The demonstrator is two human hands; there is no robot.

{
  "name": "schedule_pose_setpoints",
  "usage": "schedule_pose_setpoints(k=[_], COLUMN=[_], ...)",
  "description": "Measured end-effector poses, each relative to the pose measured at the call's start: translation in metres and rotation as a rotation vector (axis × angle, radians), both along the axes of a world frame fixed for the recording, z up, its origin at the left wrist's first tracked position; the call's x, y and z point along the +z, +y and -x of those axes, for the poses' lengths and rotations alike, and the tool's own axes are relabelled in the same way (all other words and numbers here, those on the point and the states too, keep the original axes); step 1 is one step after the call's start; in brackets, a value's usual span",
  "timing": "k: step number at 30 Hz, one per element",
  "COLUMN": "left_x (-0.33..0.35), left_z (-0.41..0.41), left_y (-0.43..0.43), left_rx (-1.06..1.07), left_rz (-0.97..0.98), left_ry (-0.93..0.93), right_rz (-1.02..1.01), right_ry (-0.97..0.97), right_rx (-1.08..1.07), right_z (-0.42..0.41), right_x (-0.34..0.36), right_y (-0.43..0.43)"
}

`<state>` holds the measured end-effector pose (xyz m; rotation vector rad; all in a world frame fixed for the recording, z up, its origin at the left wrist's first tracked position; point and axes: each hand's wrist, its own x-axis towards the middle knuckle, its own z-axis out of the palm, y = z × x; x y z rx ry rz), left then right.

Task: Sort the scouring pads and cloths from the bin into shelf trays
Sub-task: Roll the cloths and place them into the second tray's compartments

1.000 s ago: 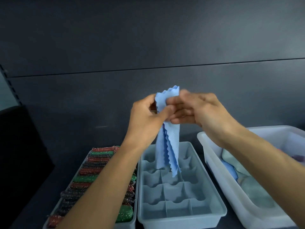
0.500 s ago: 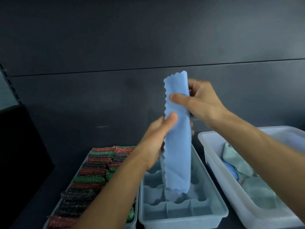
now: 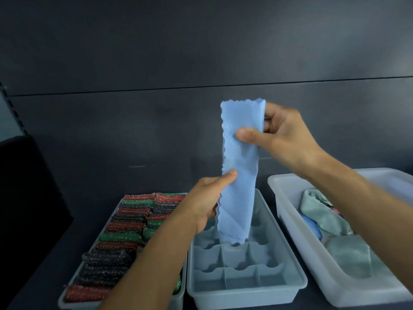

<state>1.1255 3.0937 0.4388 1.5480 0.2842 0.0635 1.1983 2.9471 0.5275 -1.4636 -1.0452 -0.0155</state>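
A light blue cloth, folded into a long strip with wavy edges, hangs upright above the divided grey tray. My right hand pinches its upper part between thumb and fingers. My left hand holds its middle, thumb pressed on the front. The strip's lower end hangs just over the tray's compartments. To the left, another tray is packed with rows of red, green and black scouring pads. The white bin on the right holds pale green and blue cloths.
The trays stand side by side on a dark shelf with a dark back panel close behind. A black object stands at the far left edge.
The bunched cloth has been pulled out into a flat upright strip. My right hand rose to the top end while my left hand slid down to the middle.
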Motion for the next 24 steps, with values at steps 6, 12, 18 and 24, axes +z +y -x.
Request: schedule_pose_setpoints(k=[6, 12, 18, 24], left_x=[0.001, 0.006, 0.0, -0.019], left_z=[0.0, 0.004, 0.011, 0.016], left_y=[0.008, 0.01, 0.008, 0.009], left_rx=[0.057, 0.044, 0.058, 0.053], left_rz=[0.309, 0.456, 0.391, 0.169], left_ry=[0.06, 0.073, 0.025, -0.04], right_rz=[0.214, 0.266, 0.478, 0.051], right_ry=[-0.47, -0.805, -1.141, 0.07], right_rx=[-0.049, -0.069, -0.121, -0.114], right_z=[0.021, 0.015, 0.008, 0.025], right_x=[-0.063, -0.099, -0.109, -0.095], right_y=[-0.019, -0.023, -0.018, 0.004])
